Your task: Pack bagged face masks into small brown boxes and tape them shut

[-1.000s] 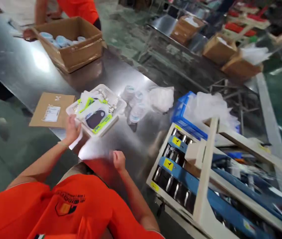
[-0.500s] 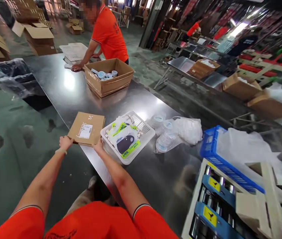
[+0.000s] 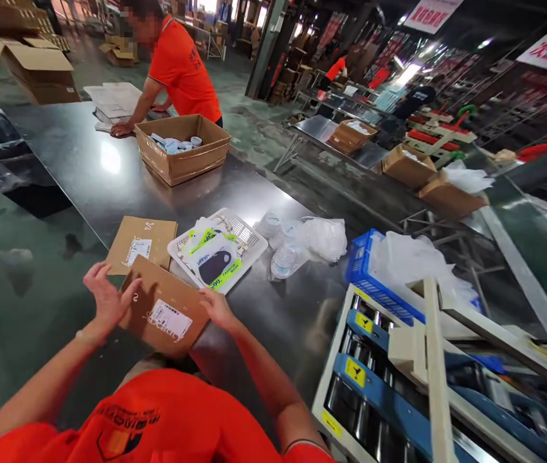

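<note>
My right hand (image 3: 218, 307) grips a flat cardboard box (image 3: 170, 315) by its upper right corner. The box is tilted over the table's near edge and carries a white label. At its left side, my left hand (image 3: 109, 296) has its fingers apart; the thumb overlaps the box edge, and I cannot tell if it touches. Behind lies another flat cardboard box (image 3: 143, 235), also labelled, flat on the metal table. Just beyond my right hand is a white basket (image 3: 249, 238) with packaged face masks (image 3: 213, 260) in it.
Bagged round containers (image 3: 287, 247) lie right of the basket. A blue crate (image 3: 362, 257) of plastic bags and a roller conveyor (image 3: 355, 399) stand at the right. Farther back is an open carton (image 3: 184, 161); a co-worker (image 3: 186, 71) leans over the table behind it.
One flat box has come off the other toward me, in my right hand. My left hand has let go and its fingers have spread. The view has turned right.
</note>
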Available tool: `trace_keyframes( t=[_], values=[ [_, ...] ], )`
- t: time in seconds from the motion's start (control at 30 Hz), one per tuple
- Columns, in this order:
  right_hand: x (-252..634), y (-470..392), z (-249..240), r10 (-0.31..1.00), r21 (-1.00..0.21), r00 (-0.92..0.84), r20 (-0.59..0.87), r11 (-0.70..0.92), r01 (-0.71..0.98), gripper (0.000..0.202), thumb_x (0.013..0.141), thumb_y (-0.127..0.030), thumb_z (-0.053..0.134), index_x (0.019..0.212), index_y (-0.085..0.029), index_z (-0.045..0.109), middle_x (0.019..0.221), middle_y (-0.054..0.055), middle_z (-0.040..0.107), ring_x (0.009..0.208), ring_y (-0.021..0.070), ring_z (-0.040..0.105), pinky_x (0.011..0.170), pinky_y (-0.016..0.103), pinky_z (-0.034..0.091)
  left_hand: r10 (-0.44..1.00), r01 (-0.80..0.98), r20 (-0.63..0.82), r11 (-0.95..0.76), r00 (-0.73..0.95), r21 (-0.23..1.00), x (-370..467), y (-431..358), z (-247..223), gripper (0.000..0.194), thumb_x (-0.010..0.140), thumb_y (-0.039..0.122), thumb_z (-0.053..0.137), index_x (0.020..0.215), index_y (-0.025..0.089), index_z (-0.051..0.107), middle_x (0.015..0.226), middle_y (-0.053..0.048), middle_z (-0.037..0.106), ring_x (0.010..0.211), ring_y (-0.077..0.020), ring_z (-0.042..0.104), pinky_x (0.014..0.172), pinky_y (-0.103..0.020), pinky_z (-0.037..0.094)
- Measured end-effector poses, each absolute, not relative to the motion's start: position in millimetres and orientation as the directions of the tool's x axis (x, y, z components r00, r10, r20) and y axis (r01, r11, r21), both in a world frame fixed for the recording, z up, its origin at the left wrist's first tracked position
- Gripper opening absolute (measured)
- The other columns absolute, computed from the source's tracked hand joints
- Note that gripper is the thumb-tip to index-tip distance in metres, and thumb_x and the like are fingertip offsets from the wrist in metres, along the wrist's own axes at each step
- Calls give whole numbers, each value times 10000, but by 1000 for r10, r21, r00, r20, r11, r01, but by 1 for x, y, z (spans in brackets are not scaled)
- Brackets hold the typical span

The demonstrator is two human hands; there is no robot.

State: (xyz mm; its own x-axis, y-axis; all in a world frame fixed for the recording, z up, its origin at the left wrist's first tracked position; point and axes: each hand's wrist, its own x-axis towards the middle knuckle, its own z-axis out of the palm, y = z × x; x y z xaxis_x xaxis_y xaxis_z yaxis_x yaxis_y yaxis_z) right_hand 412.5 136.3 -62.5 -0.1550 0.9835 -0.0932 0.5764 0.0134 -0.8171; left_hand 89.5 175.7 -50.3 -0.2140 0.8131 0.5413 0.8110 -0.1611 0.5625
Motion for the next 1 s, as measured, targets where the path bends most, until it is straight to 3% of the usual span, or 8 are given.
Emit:
trace_keyframes(
  t=[0.07,0.23,0.33,0.5,0.67,0.8,0.93,1.0],
  values=[
    [449,112,-31,978,-708,-204,-35,120,696,277,972,-134,639,1146,-253,819,1087,65,855,1017,279,794,921,364,600,807,799,580,-420,112,430,116,191,-14,742,904,730,744,1450,263,562,1486,-170,622,1447,-434,581,1264,-688,446],
    [562,19,23,901,-469,-181,394,367,803,301,1087,-190,600,1228,-284,848,938,62,850,813,242,797,775,351,627,660,637,24,-734,751,238,197,176,49,378,1108,520,577,1322,263,752,989,-95,773,974,-309,747,969,-448,553],
    [614,-35,19,843,-433,-71,533,344,833,301,1098,-200,606,1214,-324,856,959,51,866,798,261,824,747,394,667,529,525,-78,-792,845,313,257,158,48,376,1143,511,529,1117,239,789,912,-77,761,810,-248,713,760,-336,494],
    [640,-73,-25,905,-537,30,425,225,813,432,1070,-243,591,1374,-421,842,959,58,873,795,332,868,639,440,730,416,453,-194,-725,888,519,329,154,22,326,1090,397,618,845,210,725,740,-30,669,690,-199,615,657,-301,400],
    [637,-111,-64,912,-423,21,410,170,890,784,1061,-224,589,1692,-671,460,1684,-18,629,1488,403,660,1073,629,713,441,536,-337,-481,832,694,337,156,10,477,1083,382,626,652,180,641,568,20,520,564,-134,446,612,-293,338],
    [610,-139,-87,883,-280,-49,467,200,939,810,1051,-241,632,1734,-624,421,1768,-33,526,1681,417,400,1255,730,547,514,571,-308,-495,800,655,368,159,14,475,1073,346,640,640,157,691,554,1,529,575,-145,475,634,-293,378],
    [571,-109,-87,890,-578,-267,369,445,684,626,1125,-538,606,1723,-356,572,1646,116,671,1642,405,510,1307,675,486,432,464,-213,-638,876,615,422,158,21,366,1037,375,731,735,177,792,669,-41,679,672,-186,611,714,-299,459],
    [562,-78,-78,931,-807,-234,281,361,467,640,1143,-696,480,1560,-289,746,1532,140,756,1562,388,614,1284,618,521,395,420,-181,-689,901,591,439,158,24,330,1040,389,738,789,192,817,771,-70,750,772,-219,685,785,-316,502]
  ],
)
